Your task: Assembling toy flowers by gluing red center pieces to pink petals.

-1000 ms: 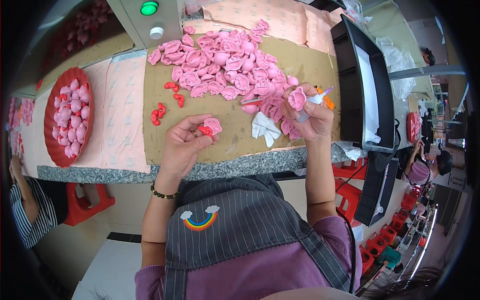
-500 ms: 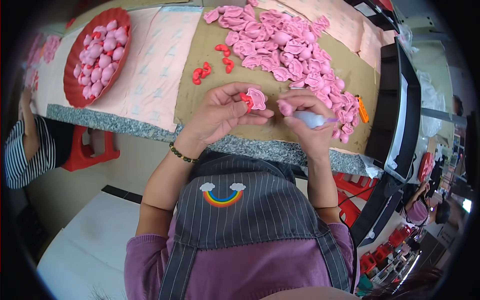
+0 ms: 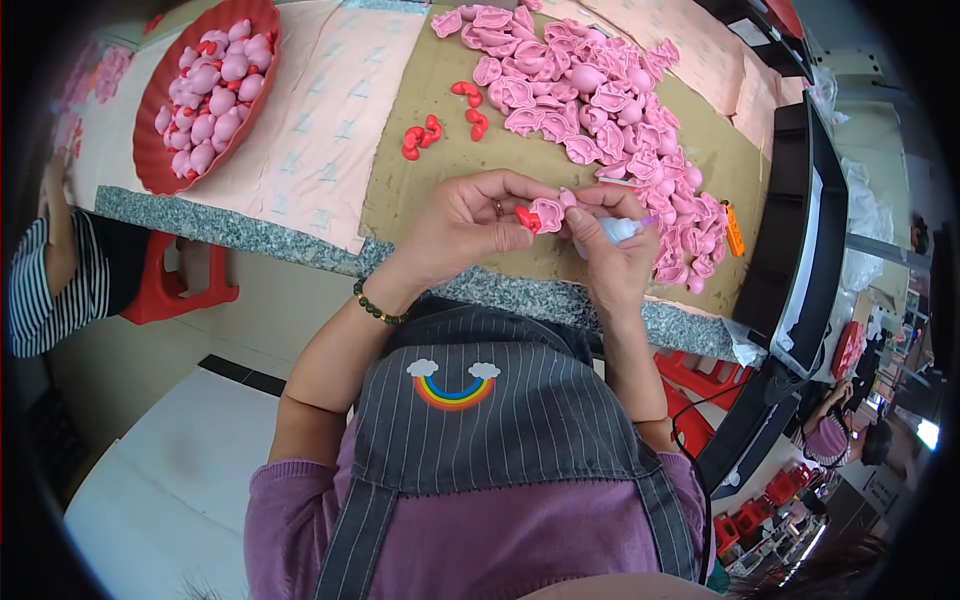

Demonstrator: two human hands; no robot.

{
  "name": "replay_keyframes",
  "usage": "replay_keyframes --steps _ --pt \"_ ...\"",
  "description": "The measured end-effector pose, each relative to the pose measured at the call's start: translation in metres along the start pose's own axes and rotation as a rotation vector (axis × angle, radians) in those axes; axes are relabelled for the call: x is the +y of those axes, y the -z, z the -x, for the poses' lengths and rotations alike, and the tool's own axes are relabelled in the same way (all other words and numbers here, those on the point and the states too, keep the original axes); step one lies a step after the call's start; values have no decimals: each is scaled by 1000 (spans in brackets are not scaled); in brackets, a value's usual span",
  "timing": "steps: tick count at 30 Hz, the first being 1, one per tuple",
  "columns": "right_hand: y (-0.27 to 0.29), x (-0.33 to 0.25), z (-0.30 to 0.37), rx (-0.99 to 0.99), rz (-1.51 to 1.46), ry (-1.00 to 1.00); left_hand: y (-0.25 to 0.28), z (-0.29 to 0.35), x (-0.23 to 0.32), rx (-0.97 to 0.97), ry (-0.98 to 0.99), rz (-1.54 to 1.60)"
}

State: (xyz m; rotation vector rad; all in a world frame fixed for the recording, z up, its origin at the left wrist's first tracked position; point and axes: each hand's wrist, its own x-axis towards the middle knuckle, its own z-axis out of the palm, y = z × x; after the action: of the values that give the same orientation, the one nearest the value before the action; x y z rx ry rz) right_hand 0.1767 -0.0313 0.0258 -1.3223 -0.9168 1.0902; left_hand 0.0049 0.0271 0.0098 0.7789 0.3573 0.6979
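My left hand (image 3: pixel 465 225) is closed, pinching a hollow pink plastic shell half (image 3: pixel 547 214) together with a small curved red piece (image 3: pixel 527 220) at its edge. My right hand (image 3: pixel 612 240) meets it at the fingertips. Against the shell, its thumb and forefinger grip a small pink piece (image 3: pixel 568 198), mostly covered by the fingers. A pale squeeze bottle (image 3: pixel 618 230) with a purple tip is tucked in that same palm, the tip pointing right. Several loose red pieces (image 3: pixel 470 95) lie on the brown board (image 3: pixel 400 195) beyond my left hand.
A big heap of pink shell parts (image 3: pixel 590 95) spreads over the board's far right. On the left stands a red scalloped basin (image 3: pixel 150 120) holding pink-and-red figures. An orange cutter (image 3: pixel 735 232) lies near a black tray (image 3: pixel 790 220). Another person's arm (image 3: pixel 58 195) shows far left.
My hands have come together; the pink piece in my right fingers now touches the shell held in my left. My view has shifted slightly.
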Motion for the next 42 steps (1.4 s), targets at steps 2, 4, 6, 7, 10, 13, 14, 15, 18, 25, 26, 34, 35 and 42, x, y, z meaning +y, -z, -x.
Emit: replay_keyframes --steps 2,4,6,7,10,13,14,15,18,25,26,34,35,42 --pt "2 -5 -1 -12 55 -111 -1 1 0 -9 -2 -24" --pt "5 -9 -3 -98 -16 -116 0 2 -3 -13 -13 -82" --pt "9 -8 -5 -106 -52 -117 0 1 -6 -33 -33 -76" --pt "10 -7 -6 -113 -91 -119 0 1 -6 -52 -50 -71" --pt "12 -5 -5 -144 -95 -86 -2 2 1 -50 21 -52" --pt "13 -6 -6 -157 -67 -121 2 1 -5 -70 -18 -52" --pt "13 -5 -6 -165 -66 -120 1 1 -4 -66 -24 -53" --pt "14 -5 -6 -175 -73 -102 0 2 -3 -56 -14 -50" --pt "12 -5 -5 -177 -144 -104 -1 2 2 -42 10 -15" --pt "6 -1 -3 -146 -224 -66 6 -2 -7 14 -24 136" --pt "6 -2 -3 -149 -225 -67 7 -2 -6 18 -25 135" --pt "0 -13 0 -67 -113 46 6 -3 -5 34 -8 204" --pt "0 -13 0 -68 -114 45 8 -4 -8 36 -7 203" --pt "-13 -20 1 -66 302 456 11 -5 -13 39 -28 195"
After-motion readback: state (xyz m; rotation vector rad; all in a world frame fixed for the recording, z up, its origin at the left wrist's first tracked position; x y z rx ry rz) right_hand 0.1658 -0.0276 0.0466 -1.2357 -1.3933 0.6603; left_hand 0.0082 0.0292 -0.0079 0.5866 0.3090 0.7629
